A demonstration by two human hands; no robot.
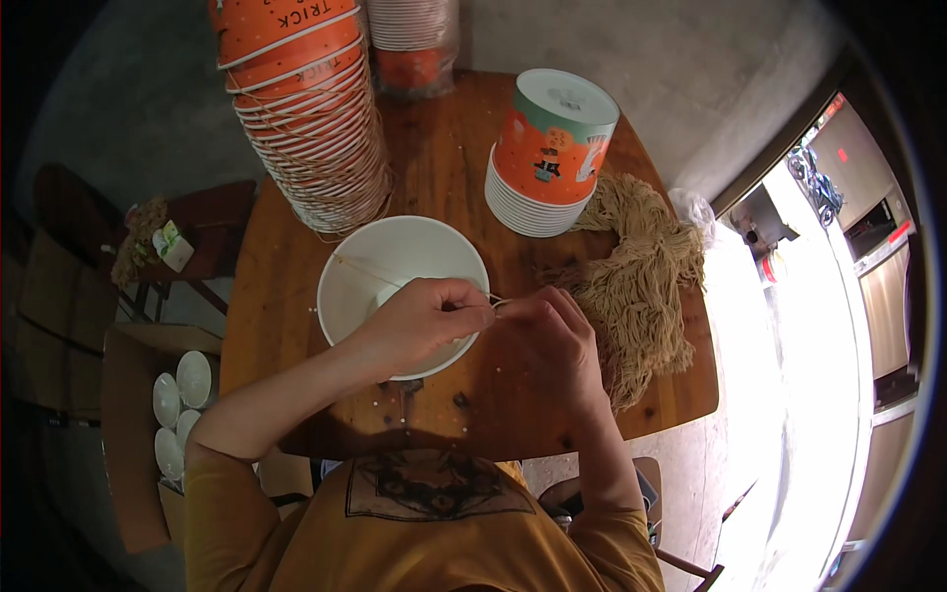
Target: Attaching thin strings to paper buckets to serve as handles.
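Observation:
A white bucket [347, 301] stands mouth up on the wooden table in front of me. Thin tan string [367, 268] runs from its far left inner wall across the opening toward my hands. Over the bucket's right rim, my left hand [434, 321] pinches the string with thumb and forefinger. Close beside it, just right of the rim, my right hand [554, 335] is closed with its fingers curled on the string. A short loop of string shows between the two hands. The fingertips of the right hand are partly hidden.
A tall stack of orange buckets with string handles [311, 138] leans at the back left. Upturned nested buckets [552, 148] stand at the back right, beside a heap of tan strings [641, 286]. A cardboard box [133, 434] of white cups sits low left; plastic-wrapped buckets [409, 44] stand behind.

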